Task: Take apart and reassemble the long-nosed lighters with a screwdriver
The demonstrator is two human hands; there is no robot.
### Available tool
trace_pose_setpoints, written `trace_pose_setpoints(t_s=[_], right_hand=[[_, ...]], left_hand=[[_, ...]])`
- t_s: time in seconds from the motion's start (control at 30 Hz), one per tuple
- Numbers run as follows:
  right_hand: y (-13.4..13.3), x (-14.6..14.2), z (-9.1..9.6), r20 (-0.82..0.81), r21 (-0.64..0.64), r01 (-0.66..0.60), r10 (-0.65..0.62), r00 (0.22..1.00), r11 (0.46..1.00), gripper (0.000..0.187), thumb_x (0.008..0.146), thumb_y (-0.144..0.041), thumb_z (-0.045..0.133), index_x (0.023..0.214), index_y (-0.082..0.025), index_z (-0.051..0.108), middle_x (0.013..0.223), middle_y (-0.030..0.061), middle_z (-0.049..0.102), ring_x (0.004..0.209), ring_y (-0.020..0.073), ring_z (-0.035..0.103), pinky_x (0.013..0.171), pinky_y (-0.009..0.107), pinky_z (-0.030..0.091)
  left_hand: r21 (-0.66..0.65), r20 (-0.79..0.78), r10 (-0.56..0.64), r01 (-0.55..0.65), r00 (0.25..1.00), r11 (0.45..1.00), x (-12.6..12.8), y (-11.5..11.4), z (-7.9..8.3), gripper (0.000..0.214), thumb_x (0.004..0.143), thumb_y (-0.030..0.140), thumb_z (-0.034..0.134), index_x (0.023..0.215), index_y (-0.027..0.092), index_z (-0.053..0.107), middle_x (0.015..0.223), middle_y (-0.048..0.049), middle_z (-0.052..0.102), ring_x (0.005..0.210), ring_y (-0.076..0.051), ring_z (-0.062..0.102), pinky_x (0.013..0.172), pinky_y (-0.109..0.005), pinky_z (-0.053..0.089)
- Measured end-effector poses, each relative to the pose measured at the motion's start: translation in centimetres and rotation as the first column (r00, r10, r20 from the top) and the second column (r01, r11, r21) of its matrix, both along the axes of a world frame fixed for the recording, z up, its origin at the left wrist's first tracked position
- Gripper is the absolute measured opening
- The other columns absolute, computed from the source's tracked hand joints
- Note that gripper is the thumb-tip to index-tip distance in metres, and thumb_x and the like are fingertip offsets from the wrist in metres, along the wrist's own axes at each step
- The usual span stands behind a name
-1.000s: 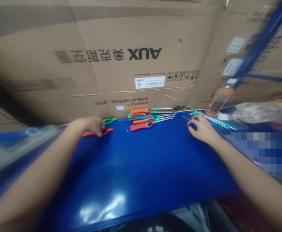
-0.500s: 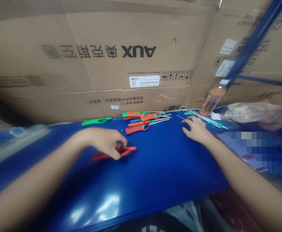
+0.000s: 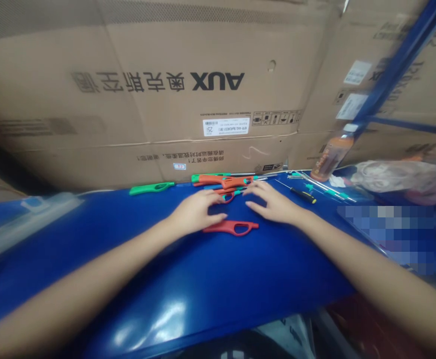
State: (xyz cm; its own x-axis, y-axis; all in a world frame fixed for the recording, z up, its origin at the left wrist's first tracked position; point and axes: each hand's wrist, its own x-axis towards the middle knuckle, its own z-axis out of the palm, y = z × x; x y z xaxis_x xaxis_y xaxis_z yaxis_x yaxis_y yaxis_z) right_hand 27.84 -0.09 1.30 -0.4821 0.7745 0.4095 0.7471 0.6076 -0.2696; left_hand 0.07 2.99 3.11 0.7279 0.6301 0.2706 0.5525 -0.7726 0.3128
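Note:
My left hand [image 3: 197, 212] is open, thumb and fingers apart, at the near edge of a pile of long-nosed gas lighters [image 3: 223, 181]. My right hand [image 3: 272, 203] is open at the pile's right side, its fingertips close to the metal tubes. Just below both hands a red lighter handle [image 3: 227, 227], with no metal tube showing, lies on the blue table; its left end is near my left thumb. Right of my right hand rests a screwdriver [image 3: 303, 195] with a black and yellow handle. The fingers partly hide the lower lighters.
A green lighter handle [image 3: 152, 188] lies at the back left. At the back right are metal tubes with green ends [image 3: 332, 191], an orange drink bottle [image 3: 332, 154] and a clear plastic bag [image 3: 382, 175]. A large cardboard box [image 3: 146, 119] walls off the back.
My left hand has moved right and let go of the red lighter handle, now on the table. My right hand has come left, off the screwdriver, to the pile.

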Motion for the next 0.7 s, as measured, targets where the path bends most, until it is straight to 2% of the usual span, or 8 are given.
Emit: trace_pose_setpoints(t_s=[0.07, 0.1, 0.2, 0.33, 0.47, 0.6, 0.7], right_hand=[[2.2, 1.0, -0.2, 0.082, 0.044, 0.185, -0.188, 0.979, 0.982, 0.046, 0.090, -0.030, 0.060, 0.134, -0.019, 0.056, 0.139, 0.0181, 0.051, 0.129, 0.0357, 0.047, 0.108, 0.056, 0.041], [3.3, 1.4, -0.3, 0.105, 0.037, 0.217, -0.220, 0.970, 0.975, 0.052, 0.088, -0.030, 0.061, 0.139, -0.019, 0.053, 0.143, 0.0186, 0.048, 0.131, 0.0377, 0.044, 0.108, 0.058, 0.040], [6.0, 2.0, -0.6, 0.072, -0.021, 0.174, -0.173, 0.982, 0.984, 0.052, 0.091, -0.034, 0.060, 0.140, -0.021, 0.052, 0.144, 0.0153, 0.051, 0.128, 0.0344, 0.047, 0.108, 0.055, 0.039], [8.0, 1.2, -1.1, 0.037, -0.036, 0.125, -0.124, 0.992, 0.992, 0.038, 0.094, -0.032, 0.057, 0.129, -0.019, 0.061, 0.122, 0.0126, 0.066, 0.109, 0.0269, 0.059, 0.100, 0.047, 0.045], [8.7, -0.5, -1.4, -0.001, -0.003, 0.103, -0.103, 0.995, 0.995, 0.037, 0.094, -0.032, 0.059, 0.129, -0.020, 0.062, 0.123, 0.0122, 0.064, 0.110, 0.0253, 0.058, 0.098, 0.044, 0.045], [9.1, -2.6, -1.2, -0.021, 0.041, 0.140, -0.139, 0.990, 0.989, 0.037, 0.092, -0.036, 0.062, 0.126, -0.023, 0.066, 0.120, 0.0123, 0.061, 0.110, 0.0279, 0.056, 0.097, 0.047, 0.044], [9.2, -3.8, -0.9, -0.033, 0.062, 0.158, -0.156, 0.987, 0.986, 0.033, 0.090, -0.038, 0.066, 0.119, -0.022, 0.071, 0.116, 0.0120, 0.062, 0.109, 0.0284, 0.054, 0.096, 0.046, 0.044]], left_hand=[[0.098, -0.105, 0.108, -0.098, 0.989, 0.990, -1.3, 1.5, 0.6, 0.039, 0.080, 0.037, 0.075, 0.115, 0.019, 0.070, 0.113, -0.0104, 0.069, 0.106, -0.030, 0.065, 0.092, -0.042, 0.053], [0.106, -0.128, 0.147, -0.134, 0.981, 0.985, -1.9, 2.1, 0.7, 0.040, 0.080, 0.037, 0.075, 0.114, 0.018, 0.070, 0.116, -0.0113, 0.068, 0.108, -0.031, 0.064, 0.092, -0.042, 0.053], [0.128, -0.108, 0.191, -0.177, 0.976, 0.976, -2.8, 3.4, 0.0, 0.050, 0.083, 0.041, 0.073, 0.125, 0.017, 0.066, 0.127, -0.0138, 0.063, 0.115, -0.031, 0.061, 0.098, -0.043, 0.051], [0.139, -0.108, 0.134, -0.118, 0.985, 0.983, -2.7, 4.0, -1.4, 0.041, 0.093, 0.037, 0.062, 0.129, 0.018, 0.065, 0.128, -0.0133, 0.065, 0.119, -0.029, 0.061, 0.102, -0.041, 0.049], [0.153, -0.096, 0.140, -0.125, 0.985, 0.980, -2.2, 4.0, -2.1, 0.034, 0.098, 0.037, 0.055, 0.122, 0.017, 0.067, 0.117, -0.0126, 0.069, 0.110, -0.026, 0.065, 0.096, -0.036, 0.052], [0.181, -0.135, 0.231, -0.206, 0.964, 0.962, -1.8, 3.7, -2.6, 0.035, 0.097, 0.035, 0.056, 0.124, 0.014, 0.065, 0.120, -0.0164, 0.066, 0.109, -0.030, 0.066, 0.089, -0.037, 0.054], [0.175, -0.116, 0.254, -0.232, 0.960, 0.957, -1.6, 3.7, -2.8, 0.038, 0.097, 0.035, 0.055, 0.126, 0.012, 0.062, 0.121, -0.0177, 0.065, 0.109, -0.031, 0.065, 0.090, -0.038, 0.054]])
